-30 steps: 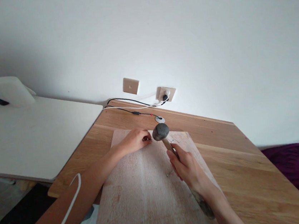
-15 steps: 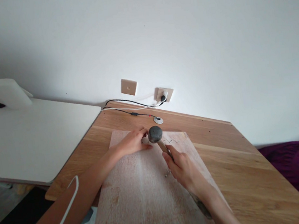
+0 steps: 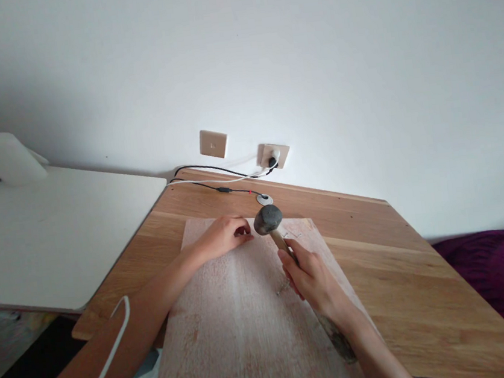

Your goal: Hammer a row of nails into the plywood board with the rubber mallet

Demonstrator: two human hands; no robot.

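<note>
Gripping the mallet (image 3: 269, 220) through the right hand (image 3: 311, 274), I hold its head just right of the left hand's (image 3: 228, 236) narrow, curled fingers, contents indiscernible from my remote seat; its handle slants back beside the right wrist. Beneath both hands' fingers: board (image 3: 231, 325), then counter (image 3: 407, 274); white wall (image 3: 238, 63) beyond.

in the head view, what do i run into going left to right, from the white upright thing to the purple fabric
White upright object, left hand, head of the hammer, right hand, purple fabric.
</note>
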